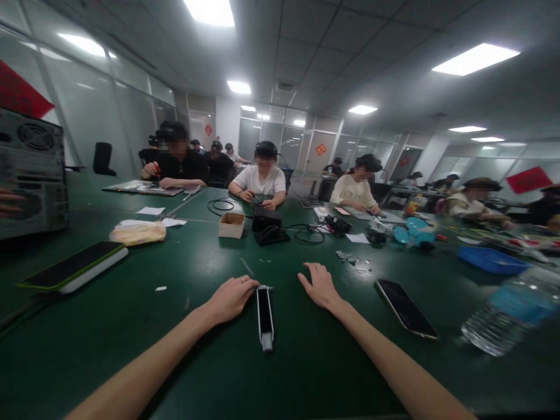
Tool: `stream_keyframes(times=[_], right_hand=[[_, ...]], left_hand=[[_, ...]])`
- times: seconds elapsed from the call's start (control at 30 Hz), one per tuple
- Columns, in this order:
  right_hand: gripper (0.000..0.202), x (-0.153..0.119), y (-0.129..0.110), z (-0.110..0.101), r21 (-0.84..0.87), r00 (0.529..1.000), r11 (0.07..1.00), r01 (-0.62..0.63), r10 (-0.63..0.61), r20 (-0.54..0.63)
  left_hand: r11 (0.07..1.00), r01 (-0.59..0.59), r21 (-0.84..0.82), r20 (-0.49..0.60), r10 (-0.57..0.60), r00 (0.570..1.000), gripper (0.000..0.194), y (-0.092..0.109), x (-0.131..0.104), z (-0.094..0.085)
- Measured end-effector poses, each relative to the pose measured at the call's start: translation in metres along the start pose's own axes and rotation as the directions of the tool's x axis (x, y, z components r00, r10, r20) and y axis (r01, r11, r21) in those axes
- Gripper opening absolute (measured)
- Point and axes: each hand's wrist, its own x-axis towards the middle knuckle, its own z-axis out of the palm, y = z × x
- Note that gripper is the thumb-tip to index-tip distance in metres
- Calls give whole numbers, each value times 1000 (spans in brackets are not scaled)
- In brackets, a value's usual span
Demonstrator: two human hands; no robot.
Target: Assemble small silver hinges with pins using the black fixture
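A slim white pen-like device (265, 318) with a long black face and a grey tip lies on the green table, its tip toward me. My left hand (231, 298) rests at its far end, fingers drawn together, the fingertips against its upper left corner. Something thin and pale shows at that end, too small to name. To the right of the device, my right hand (321, 284) lies on the table with fingers apart and nothing in it. A dark-screened phone (406, 308) lies farther right, apart from that hand.
A water bottle (503, 318) lies at the right, near a blue tray (492, 261). Ahead are a small open box (231, 226), black cables and small metal parts (347, 256). On the left are a flat black-topped device (74, 268) and a computer case (32, 175). People sit across the table.
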Motion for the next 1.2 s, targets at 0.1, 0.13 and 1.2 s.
stream_keyframes(times=[0.1,0.13,1.2], right_hand=[[65,11,52,-4,-134,942,934,-332,321,-97],[69,14,68,-7,-144,918,908,-393,377,-125],[79,101,201,-9,-119,907,908,-401,412,85]], left_hand=[[999,16,32,13,-17,1000,31,2,1,-1],[999,17,36,19,-17,1000,32,2,1,-1],[998,9,-60,70,-5,998,32,-10,7,7]])
